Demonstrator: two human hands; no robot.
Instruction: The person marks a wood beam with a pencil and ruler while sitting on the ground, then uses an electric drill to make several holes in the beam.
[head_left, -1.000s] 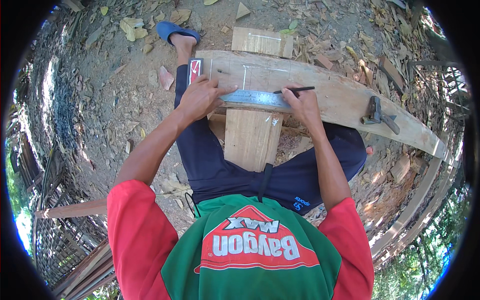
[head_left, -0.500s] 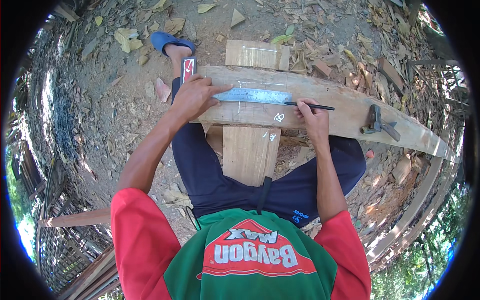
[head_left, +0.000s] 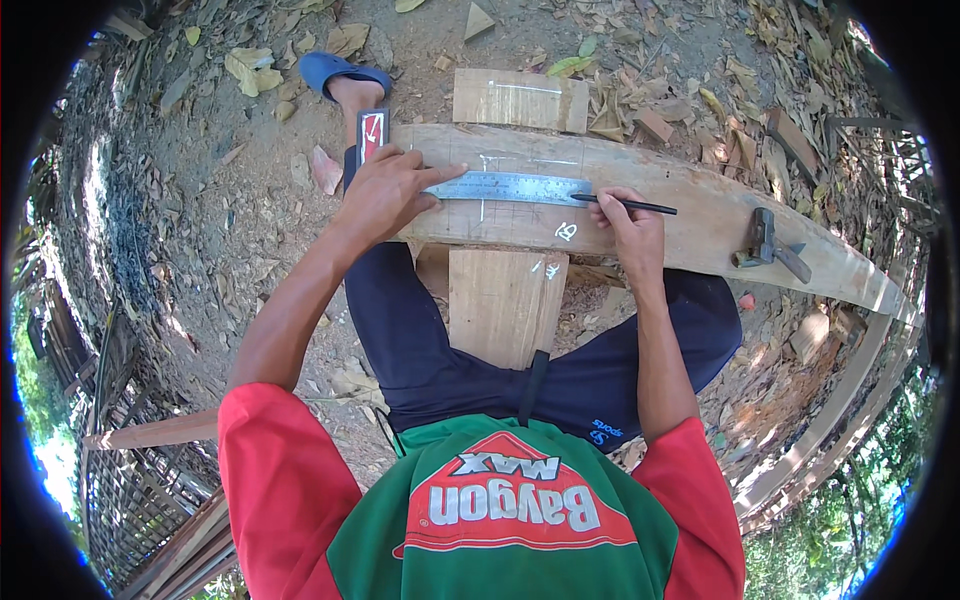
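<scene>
Pencil (head_left: 630, 205) now level beside steel ruler (head_left: 515, 187), left hand (head_left: 385, 190) unmoved.

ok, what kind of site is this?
Likely an outdoor woodworking yard: bare dirt ground strewn with wood offcuts, and a long plank being marked using a steel ruler.

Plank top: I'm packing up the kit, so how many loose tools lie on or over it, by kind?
Steel ruler: 1, under the left hand
Pencil: 1, in the right hand
Hammer: 1
Red-and-black tool: 1
Total: 4
</scene>
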